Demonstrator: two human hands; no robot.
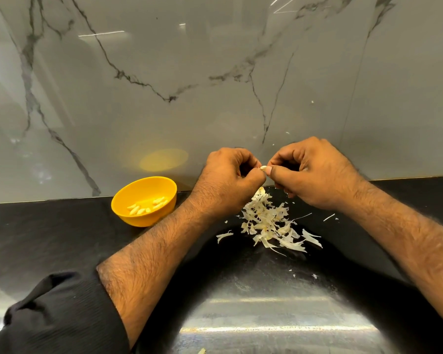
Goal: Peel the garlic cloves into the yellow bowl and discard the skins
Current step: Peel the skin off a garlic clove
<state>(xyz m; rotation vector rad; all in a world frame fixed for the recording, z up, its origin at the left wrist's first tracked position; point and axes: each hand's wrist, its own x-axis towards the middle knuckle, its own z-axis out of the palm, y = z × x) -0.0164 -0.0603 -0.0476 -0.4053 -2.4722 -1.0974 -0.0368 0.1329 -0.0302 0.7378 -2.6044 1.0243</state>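
Directly between the two hands, a single garlic clove [263, 167] is pinched: the left hand [228, 180] is closed on its near-left end, and the right hand [315, 175] is closed on its other end with the thumb pressed against it, so that only a small pale part is seen between the fingertips. Both hands are held above the black table [62, 238], close to the marble wall [189, 72]. Below them a heap of skins [269, 223] is spread, with a few loose strips beside it (too many to be counted). One yellow bowl [143, 201] is set to the left against the wall, well apart from the heap; about nine peeled cloves [149, 206] are held in it. Bare table is left in front and at far left.
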